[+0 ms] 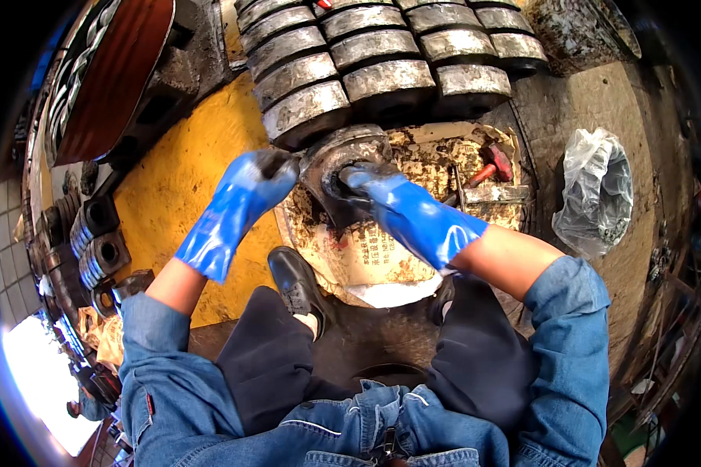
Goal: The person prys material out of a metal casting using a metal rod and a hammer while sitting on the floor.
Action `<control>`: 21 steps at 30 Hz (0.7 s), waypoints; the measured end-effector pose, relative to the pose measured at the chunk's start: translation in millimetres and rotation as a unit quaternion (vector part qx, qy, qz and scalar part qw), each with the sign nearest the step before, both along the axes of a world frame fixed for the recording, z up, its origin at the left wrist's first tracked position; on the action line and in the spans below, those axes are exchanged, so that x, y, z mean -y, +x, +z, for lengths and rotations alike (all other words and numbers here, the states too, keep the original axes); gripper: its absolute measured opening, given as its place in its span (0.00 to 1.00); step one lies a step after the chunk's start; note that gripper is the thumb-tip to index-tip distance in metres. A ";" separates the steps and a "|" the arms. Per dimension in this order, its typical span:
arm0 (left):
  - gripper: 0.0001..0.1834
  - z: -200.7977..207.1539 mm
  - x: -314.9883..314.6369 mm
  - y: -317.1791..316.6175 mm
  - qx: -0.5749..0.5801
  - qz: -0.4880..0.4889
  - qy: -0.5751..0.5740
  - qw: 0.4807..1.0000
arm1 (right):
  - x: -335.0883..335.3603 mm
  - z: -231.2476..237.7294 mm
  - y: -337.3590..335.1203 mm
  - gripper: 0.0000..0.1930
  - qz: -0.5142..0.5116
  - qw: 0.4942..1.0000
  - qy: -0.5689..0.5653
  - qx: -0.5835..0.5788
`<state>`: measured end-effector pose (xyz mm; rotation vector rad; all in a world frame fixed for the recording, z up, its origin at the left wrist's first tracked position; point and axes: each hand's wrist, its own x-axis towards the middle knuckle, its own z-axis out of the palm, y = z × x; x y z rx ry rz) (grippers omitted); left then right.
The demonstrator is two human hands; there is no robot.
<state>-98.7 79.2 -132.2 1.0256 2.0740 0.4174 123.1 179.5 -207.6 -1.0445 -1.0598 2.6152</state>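
A thick, grey-black metal block (349, 144) with a round bore stands on a greasy, flattened cardboard sheet (366, 261) between my feet. My left hand (258, 175), in a blue rubber glove blackened at the fingers, is closed at the block's left edge; whatever lies inside its curled fingers is hidden. From the right, my right hand (385, 193) in a matching glove reaches across the block's rim. Its fingers are bent into the bore and around the right wall, with the tips out of sight.
Rows of similar metal blocks (388, 82) stand just beyond. On the cardboard's right side lie a red-headed hammer (492, 167) and a flat metal bar (497, 194). Farther right sits a clear plastic bag (596, 194). Yellow floor plate (187, 171) and more bored parts (101, 253) are at left.
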 end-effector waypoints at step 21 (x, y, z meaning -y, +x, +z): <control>0.14 -38.0 20.4 58.1 0.196 0.030 -0.025 0.980 | -90.4 -54.3 170.8 0.26 0.418 0.662 0.365 0.504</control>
